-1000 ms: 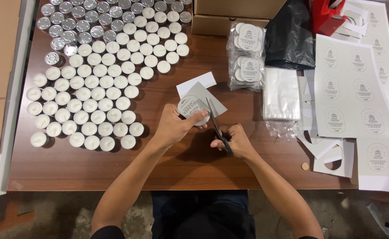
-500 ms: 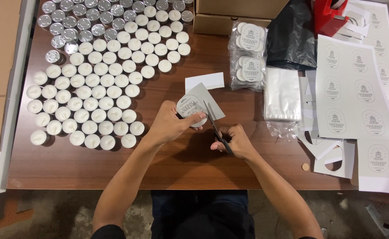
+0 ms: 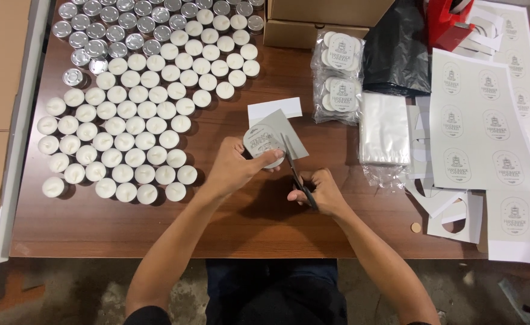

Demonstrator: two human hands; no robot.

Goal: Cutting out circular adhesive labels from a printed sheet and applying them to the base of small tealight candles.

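The left hand (image 3: 236,171) pinches a grey label sheet (image 3: 272,137) between thumb and fingers, holding it just above the wooden table (image 3: 217,222), near the middle. The right hand (image 3: 320,191) is closed through the handles of black scissors (image 3: 294,171), whose blades point up and away into the sheet's right edge, beside its printed oval. A white paper strip (image 3: 275,110) lies on the table just behind the sheet. To the left, rows of white tealight candles (image 3: 126,120) fill the tabletop almost to its left edge. To the right sit wrapped candle packs (image 3: 336,75), a stack of clear bags (image 3: 384,127) and printed label sheets (image 3: 479,120) that run out to the right edge. Bare wood lies between the forearms and the near edge.
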